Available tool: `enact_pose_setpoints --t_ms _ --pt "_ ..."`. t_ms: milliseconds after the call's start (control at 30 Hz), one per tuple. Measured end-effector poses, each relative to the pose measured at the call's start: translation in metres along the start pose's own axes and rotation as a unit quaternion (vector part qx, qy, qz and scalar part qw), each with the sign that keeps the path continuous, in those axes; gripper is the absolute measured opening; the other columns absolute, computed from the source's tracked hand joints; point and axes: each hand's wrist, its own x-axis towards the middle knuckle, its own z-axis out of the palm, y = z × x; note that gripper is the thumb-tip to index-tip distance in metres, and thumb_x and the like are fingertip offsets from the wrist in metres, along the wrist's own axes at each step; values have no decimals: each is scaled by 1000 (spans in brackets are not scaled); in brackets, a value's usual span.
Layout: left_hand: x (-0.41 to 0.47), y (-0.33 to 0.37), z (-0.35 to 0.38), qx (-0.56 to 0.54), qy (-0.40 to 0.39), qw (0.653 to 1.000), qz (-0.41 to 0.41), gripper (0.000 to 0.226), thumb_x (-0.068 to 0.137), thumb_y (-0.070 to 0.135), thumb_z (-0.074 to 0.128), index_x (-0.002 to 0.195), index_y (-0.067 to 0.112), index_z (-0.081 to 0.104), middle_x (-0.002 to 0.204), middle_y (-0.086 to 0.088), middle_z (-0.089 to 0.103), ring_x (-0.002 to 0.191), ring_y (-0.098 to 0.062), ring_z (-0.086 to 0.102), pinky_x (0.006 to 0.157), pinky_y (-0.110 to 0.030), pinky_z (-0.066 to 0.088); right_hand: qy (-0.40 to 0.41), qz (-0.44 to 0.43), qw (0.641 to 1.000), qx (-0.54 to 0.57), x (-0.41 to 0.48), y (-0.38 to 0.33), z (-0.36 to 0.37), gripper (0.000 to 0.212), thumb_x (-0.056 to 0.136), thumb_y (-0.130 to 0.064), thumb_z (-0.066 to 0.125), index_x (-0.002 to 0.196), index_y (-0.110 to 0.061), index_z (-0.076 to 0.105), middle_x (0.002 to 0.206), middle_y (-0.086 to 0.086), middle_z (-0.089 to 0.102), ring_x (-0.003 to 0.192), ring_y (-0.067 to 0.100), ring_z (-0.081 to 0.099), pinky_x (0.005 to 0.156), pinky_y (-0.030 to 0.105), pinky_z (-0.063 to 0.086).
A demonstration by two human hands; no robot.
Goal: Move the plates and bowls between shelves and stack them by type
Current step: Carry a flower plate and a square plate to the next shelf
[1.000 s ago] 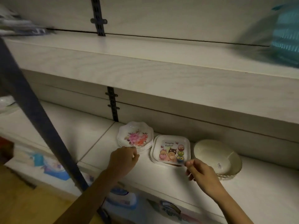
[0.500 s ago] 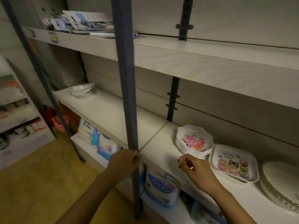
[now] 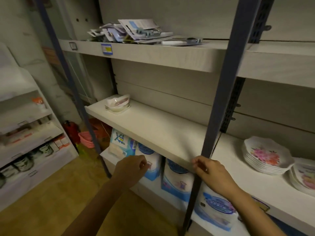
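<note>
A small stack of white bowls (image 3: 117,104) sits at the far left end of the middle shelf (image 3: 153,126). On the right section of that shelf a stack of scalloped flower plates (image 3: 265,155) stands beside a stack of square cartoon plates (image 3: 305,178) cut off by the frame edge. My left hand (image 3: 131,168) hovers below the shelf's front edge with fingers loosely curled, holding nothing. My right hand (image 3: 211,172) hangs at the shelf's front edge by the blue upright post (image 3: 219,92), fingers also loosely curled and empty.
The top shelf (image 3: 153,53) carries a heap of packaged goods (image 3: 136,31). Blue-and-white tissue packs (image 3: 179,181) fill the bottom shelf. A second blue post (image 3: 68,82) stands left, with pink baskets (image 3: 87,139) on the floor behind it and another shelf unit (image 3: 25,133) at far left.
My view has swung left, away from the plate stacks toward the bowls. Both hands have drawn back from the plates to the shelf's front edge, still empty.
</note>
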Motion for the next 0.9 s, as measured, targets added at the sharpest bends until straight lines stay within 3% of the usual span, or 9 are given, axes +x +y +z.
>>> enact_pose_setpoints --t_ms 167,433,567,667,733,900 --pt "25 -56 -16 -13 0 1000 -10 27 91 37 48 99 15 62 101 0 70 87 -10 61 70 -17 46 1 -2 1000 -12 43 -41 23 23 94 -30 47 114 -26 58 104 -8 64 92 12 61 82 30 52" --pt "89 -149 -27 -30 -4 999 -31 24 91 36 49 96 17 63 95 1 71 78 -9 59 58 -9 37 -5 0 999 -34 138 -78 60 22 94 -30 46 113 -28 58 96 -14 58 86 8 59 76 23 47" --pt "135 -200 -40 -21 0 999 -36 24 92 36 48 97 17 62 96 4 70 81 -8 62 65 -12 41 -6 -2 999 -50 205 -98 86 24 95 -31 44 116 -30 56 101 -15 59 87 6 57 75 21 46" --pt "171 -232 -52 -24 -8 999 -30 23 91 36 48 96 18 63 84 12 65 71 -1 54 62 -10 37 -9 3 999 -53 254 -117 100 26 95 -31 43 118 -29 55 109 -11 62 88 6 55 72 20 43" --pt "193 -251 -58 -17 -21 999 -18 17 92 36 48 88 23 59 68 20 51 63 3 49 56 -8 33 -5 1 999 -54 282 -129 109 26 96 -31 43 118 -28 55 111 -10 63 87 5 54 71 18 40" --pt "243 -296 -70 -32 -41 998 -28 14 91 35 49 80 28 48 78 14 55 78 -6 55 76 -22 47 -5 19 999 -47 341 -155 130 27 96 -32 43 119 -27 55 115 -8 63 91 7 57 75 18 45"
